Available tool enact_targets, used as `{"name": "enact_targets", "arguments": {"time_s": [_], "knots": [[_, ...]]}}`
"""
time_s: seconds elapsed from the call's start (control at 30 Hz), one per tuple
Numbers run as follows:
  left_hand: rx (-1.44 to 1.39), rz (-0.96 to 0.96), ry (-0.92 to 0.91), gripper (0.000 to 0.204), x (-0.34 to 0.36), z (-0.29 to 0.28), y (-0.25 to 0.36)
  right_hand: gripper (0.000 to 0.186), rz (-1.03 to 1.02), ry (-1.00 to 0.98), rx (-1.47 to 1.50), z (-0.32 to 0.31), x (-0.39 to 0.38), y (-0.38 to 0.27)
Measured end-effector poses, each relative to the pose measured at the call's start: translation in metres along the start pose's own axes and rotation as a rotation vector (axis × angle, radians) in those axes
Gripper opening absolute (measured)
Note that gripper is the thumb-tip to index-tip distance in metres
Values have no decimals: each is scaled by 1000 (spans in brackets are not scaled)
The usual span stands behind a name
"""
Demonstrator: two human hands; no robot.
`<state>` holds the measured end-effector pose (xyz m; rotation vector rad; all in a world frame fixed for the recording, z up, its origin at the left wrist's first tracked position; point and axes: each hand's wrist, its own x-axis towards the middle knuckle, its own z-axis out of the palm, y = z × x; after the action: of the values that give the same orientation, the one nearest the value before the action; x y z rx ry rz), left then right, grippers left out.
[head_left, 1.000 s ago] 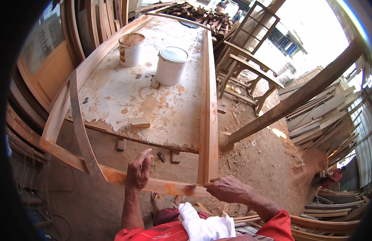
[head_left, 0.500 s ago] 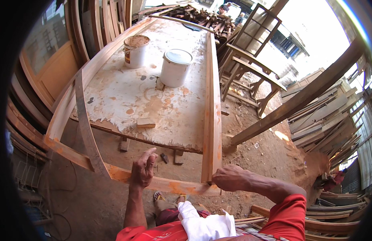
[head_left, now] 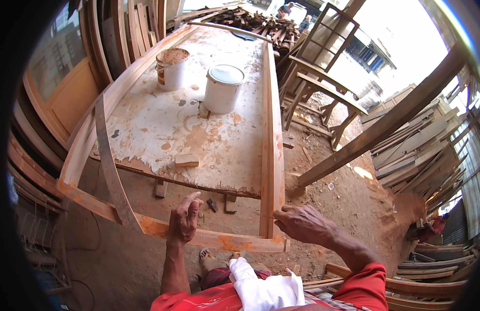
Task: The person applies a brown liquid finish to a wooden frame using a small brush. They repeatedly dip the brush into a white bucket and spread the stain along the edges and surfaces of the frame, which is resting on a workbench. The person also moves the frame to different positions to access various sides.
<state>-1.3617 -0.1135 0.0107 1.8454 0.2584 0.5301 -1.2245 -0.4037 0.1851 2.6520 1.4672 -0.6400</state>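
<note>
A large wooden frame (head_left: pixel 206 238) with orange-brown filler patches lies over a worn white work surface (head_left: pixel 147 124). My left hand (head_left: pixel 184 223) is at its near rail, fingers loosely extended and nothing visible in them. My right hand (head_left: pixel 304 224) is closed beside the frame's right rail (head_left: pixel 271 155), just beyond the near right corner. Something thin seems to stick out from its fingertips over the wood, too small to make out. A narrow curved-looking strip (head_left: pixel 109 160) crosses the frame's near left corner.
On the work surface stand a lidded white bucket (head_left: pixel 224 93), a brown-smeared bucket (head_left: pixel 170 72) and a small wood block (head_left: pixel 186 160). A slanting post (head_left: pixel 380 124) and a wooden trestle (head_left: pixel 323 88) are at right. Stacked boards (head_left: pixel 416 145) line the right side.
My right hand has moved away from the near corner, a little way up along the right rail. My left hand has stayed almost in place.
</note>
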Motion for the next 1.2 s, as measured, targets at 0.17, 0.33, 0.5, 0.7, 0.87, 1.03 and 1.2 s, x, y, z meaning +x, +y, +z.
{"name": "enact_targets", "arguments": {"time_s": [0.17,0.33,0.5,0.7,0.87,1.03,1.2], "knots": [[15,-3,-11,63,1,1,2,20,45,19,98,14,-10,3],[24,-6,-13,63,2,6,3,24,92,38,152,27,-21,22],[52,-29,-6,57,0,8,1,26,160,236,258,51,-29,40],[46,-107,-38,64,2,2,-1,18,170,543,418,96,-20,40],[-4,-191,-202,69,47,0,3,15,245,795,634,154,6,36],[127,85,-194,66,162,-21,17,16,383,877,602,154,13,10],[240,227,-21,58,345,-8,-26,13,664,967,693,160,28,-5]]}}
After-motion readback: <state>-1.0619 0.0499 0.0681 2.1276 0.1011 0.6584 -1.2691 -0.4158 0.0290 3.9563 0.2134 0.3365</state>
